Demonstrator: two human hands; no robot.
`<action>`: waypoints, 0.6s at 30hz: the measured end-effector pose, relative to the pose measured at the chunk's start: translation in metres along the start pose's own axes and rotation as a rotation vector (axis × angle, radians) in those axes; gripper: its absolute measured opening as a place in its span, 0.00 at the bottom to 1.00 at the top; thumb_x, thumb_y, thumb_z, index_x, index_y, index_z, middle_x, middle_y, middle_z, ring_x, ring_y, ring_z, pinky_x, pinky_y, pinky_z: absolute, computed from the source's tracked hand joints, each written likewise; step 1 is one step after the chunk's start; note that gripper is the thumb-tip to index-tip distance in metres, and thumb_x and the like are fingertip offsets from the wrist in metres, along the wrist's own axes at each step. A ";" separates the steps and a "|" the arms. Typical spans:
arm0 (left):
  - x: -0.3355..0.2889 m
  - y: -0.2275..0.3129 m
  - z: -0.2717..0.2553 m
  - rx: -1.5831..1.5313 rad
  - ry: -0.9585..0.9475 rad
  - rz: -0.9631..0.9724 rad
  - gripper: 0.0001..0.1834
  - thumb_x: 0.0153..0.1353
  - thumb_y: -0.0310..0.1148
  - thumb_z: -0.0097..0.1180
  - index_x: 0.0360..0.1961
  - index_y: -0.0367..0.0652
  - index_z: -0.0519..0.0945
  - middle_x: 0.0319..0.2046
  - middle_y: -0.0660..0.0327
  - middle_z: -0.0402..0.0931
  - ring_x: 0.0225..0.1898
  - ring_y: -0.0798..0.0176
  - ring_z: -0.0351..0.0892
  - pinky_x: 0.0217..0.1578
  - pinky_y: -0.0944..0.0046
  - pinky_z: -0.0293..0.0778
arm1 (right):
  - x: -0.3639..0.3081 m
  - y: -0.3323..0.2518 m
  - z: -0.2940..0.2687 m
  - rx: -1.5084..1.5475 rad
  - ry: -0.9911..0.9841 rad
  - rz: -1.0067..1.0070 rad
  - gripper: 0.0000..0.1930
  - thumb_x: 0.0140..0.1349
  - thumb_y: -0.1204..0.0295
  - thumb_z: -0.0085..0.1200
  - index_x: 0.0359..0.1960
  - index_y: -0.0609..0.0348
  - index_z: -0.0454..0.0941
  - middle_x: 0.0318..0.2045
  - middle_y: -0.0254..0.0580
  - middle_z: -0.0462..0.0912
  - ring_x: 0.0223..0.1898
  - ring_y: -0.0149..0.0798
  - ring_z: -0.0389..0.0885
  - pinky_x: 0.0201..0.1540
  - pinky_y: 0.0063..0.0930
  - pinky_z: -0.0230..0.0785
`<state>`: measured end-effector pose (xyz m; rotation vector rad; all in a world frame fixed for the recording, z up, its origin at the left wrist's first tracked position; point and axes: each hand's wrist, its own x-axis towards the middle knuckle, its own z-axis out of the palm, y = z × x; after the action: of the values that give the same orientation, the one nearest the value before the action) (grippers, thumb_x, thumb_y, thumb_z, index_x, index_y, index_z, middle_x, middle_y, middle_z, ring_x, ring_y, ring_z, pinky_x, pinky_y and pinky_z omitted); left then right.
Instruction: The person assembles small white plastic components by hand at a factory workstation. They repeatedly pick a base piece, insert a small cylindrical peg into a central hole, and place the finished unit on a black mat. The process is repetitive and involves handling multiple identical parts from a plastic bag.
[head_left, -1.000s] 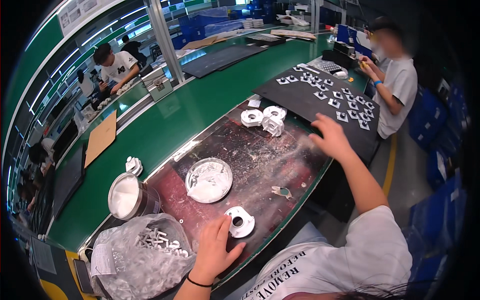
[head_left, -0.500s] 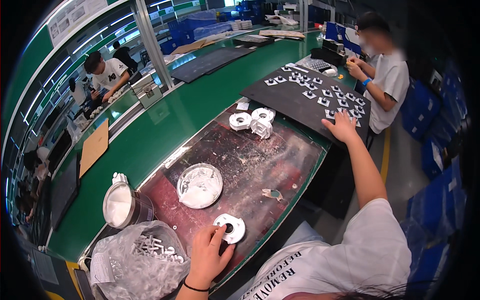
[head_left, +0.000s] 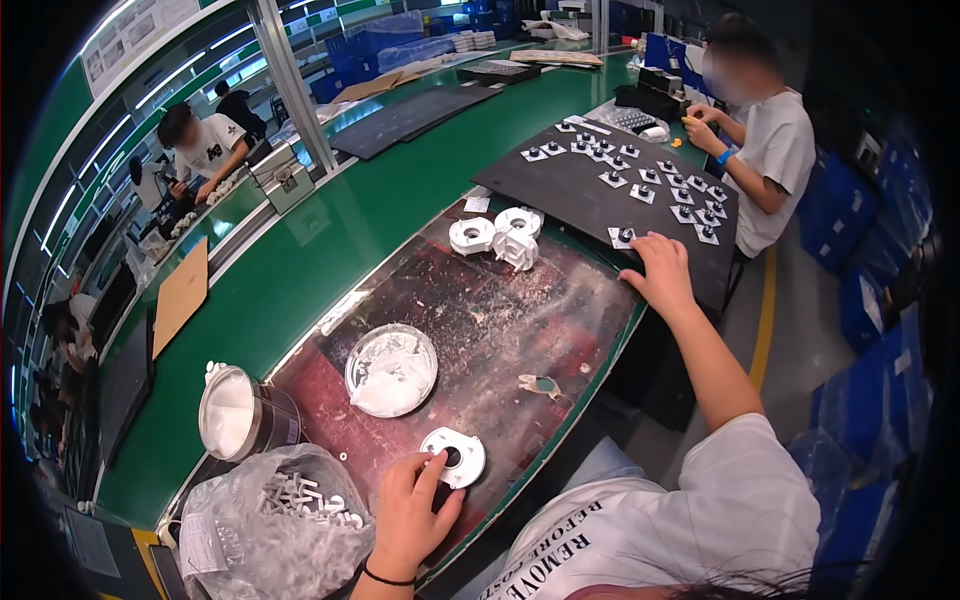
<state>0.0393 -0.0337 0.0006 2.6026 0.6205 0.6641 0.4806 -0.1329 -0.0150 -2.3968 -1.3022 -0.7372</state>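
Note:
My left hand [head_left: 408, 515] rests at the near edge of the worktop, its index finger at the dark central hole of a round white plastic housing [head_left: 466, 462] and its thumb against the side. At the board's near edge, my right hand [head_left: 662, 275] reaches out with thumb and fingers apart. Its fingertips touch or nearly touch a small white square plate with a black knob [head_left: 622, 238]. Several similar knobbed plates [head_left: 648, 176] lie in loose rows on the black board [head_left: 540, 195].
Three white housings [head_left: 497, 236] sit together beyond the worn worktop's middle. A round lid with white paste [head_left: 392, 371], an open tin [head_left: 250, 412] and a clear bag of white plastic pieces [head_left: 275, 525] stand left. Across the board sits a co-worker [head_left: 770, 150]; blue crates line the right.
My right hand has drawn back toward me and left, and one knobbed plate has moved with it to the board's near edge. The left hand stays at the housing.

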 end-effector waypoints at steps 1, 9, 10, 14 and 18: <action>0.000 -0.001 0.001 0.006 -0.007 0.005 0.29 0.43 0.31 0.65 0.50 0.38 0.73 0.43 0.52 0.71 0.45 0.49 0.71 0.45 0.54 0.68 | 0.000 0.000 0.004 0.006 0.079 -0.022 0.20 0.45 0.63 0.64 0.41 0.54 0.76 0.43 0.37 0.76 0.55 0.40 0.69 0.57 0.43 0.55; -0.009 -0.007 0.003 0.031 0.093 -0.004 0.47 0.41 0.37 0.70 0.61 0.36 0.57 0.53 0.45 0.64 0.52 0.41 0.65 0.52 0.49 0.64 | 0.004 -0.013 0.011 0.100 0.322 -0.056 0.08 0.46 0.72 0.62 0.29 0.52 0.77 0.30 0.31 0.77 0.41 0.38 0.75 0.47 0.37 0.61; -0.009 -0.008 0.003 0.027 0.081 -0.005 0.48 0.41 0.38 0.70 0.61 0.36 0.56 0.54 0.45 0.63 0.52 0.41 0.65 0.52 0.48 0.63 | 0.005 -0.012 0.014 0.098 0.332 -0.056 0.08 0.46 0.73 0.62 0.29 0.53 0.77 0.30 0.31 0.77 0.41 0.38 0.75 0.47 0.37 0.61; -0.007 -0.011 0.005 0.022 0.056 0.006 0.49 0.41 0.38 0.70 0.62 0.36 0.55 0.56 0.45 0.62 0.54 0.40 0.64 0.54 0.47 0.61 | 0.005 -0.019 0.016 0.090 0.397 -0.020 0.07 0.47 0.73 0.61 0.26 0.53 0.75 0.29 0.31 0.77 0.41 0.37 0.75 0.47 0.37 0.60; -0.005 -0.010 0.006 0.011 0.069 0.029 0.48 0.42 0.39 0.69 0.61 0.36 0.56 0.56 0.44 0.62 0.54 0.40 0.63 0.54 0.47 0.61 | 0.005 -0.016 0.014 0.084 0.348 -0.046 0.06 0.47 0.74 0.61 0.26 0.53 0.75 0.28 0.32 0.77 0.40 0.38 0.75 0.48 0.37 0.60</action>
<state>0.0348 -0.0294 -0.0107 2.6130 0.6106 0.7640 0.4735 -0.1141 -0.0237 -2.0622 -1.2186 -1.0360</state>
